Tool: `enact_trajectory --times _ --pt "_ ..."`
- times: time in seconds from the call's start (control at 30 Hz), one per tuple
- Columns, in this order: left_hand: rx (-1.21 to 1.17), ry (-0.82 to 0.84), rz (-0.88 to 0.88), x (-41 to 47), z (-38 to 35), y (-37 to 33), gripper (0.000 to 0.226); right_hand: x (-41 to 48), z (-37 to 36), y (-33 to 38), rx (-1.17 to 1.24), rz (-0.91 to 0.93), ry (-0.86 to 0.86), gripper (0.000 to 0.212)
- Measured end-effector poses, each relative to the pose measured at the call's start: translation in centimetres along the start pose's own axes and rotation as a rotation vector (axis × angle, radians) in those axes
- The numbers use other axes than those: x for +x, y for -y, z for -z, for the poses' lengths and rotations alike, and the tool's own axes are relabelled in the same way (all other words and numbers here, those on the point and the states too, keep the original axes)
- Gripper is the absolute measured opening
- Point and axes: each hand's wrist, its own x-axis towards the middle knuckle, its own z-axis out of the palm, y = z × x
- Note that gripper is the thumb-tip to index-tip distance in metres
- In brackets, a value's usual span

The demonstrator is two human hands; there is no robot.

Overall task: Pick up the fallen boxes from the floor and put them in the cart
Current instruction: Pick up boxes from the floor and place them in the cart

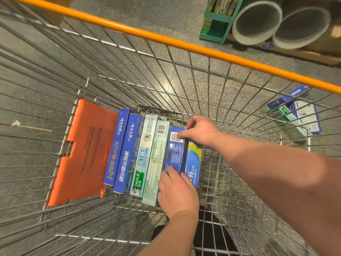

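Several long toothpaste boxes lie side by side on the floor of a wire cart (230, 100) with an orange rim. Both my hands hold a dark blue box (175, 152) in that row, between a pale teal box (156, 163) and a blue-yellow box (193, 161). My right hand (200, 131) grips its far end by the barcode. My left hand (178, 193) holds its near end, fingers curled over the edge. Outside the cart, on the floor at the right, a few more boxes (297, 113) lie in a loose heap.
An orange plastic flap (83, 152) lies flat in the cart, left of the boxes. Beyond the cart stand a teal shelf unit (217, 21) and two large rolls (280, 24) on a speckled grey floor.
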Motion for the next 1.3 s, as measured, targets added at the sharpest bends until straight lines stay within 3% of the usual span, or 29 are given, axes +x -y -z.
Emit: enact_trajectory --times 0.23,0.33,0.47,0.6,0.7,0.8,0.97,1.3 --pt "-0.007 0.031 -0.067 0.9 1.1 0.5 0.048 -0.3 -1.0 0.5 0.018 0.003 -0.152 0.051" --pt "0.006 0.072 -0.059 1.5 1.6 0.7 0.056 -0.1 -1.2 0.3 0.087 0.023 -0.135 0.048" --pt "0.005 0.039 -0.106 1.3 1.7 1.0 0.034 0.1 -1.1 0.1 0.148 0.047 -0.089 0.029" --pt "0.070 -0.008 -0.169 0.7 1.0 1.1 0.062 0.2 -1.1 -0.9 0.053 -0.026 -0.093 0.043" --pt "0.077 0.086 -0.130 0.8 1.1 0.9 0.085 0.2 -1.6 -2.0 -0.045 -0.060 -0.080 0.052" --pt "0.082 0.130 -0.172 0.8 1.6 0.8 0.099 0.1 -2.1 -2.5 -0.037 -0.032 -0.071 0.047" --pt "0.091 0.131 -0.140 1.0 1.9 0.8 0.081 0.3 -2.6 -2.5 -0.056 0.002 -0.095 0.044" --pt "0.193 0.152 -0.207 0.7 1.6 1.1 0.085 0.1 -1.7 -2.5 -0.270 0.123 -0.017 0.047"
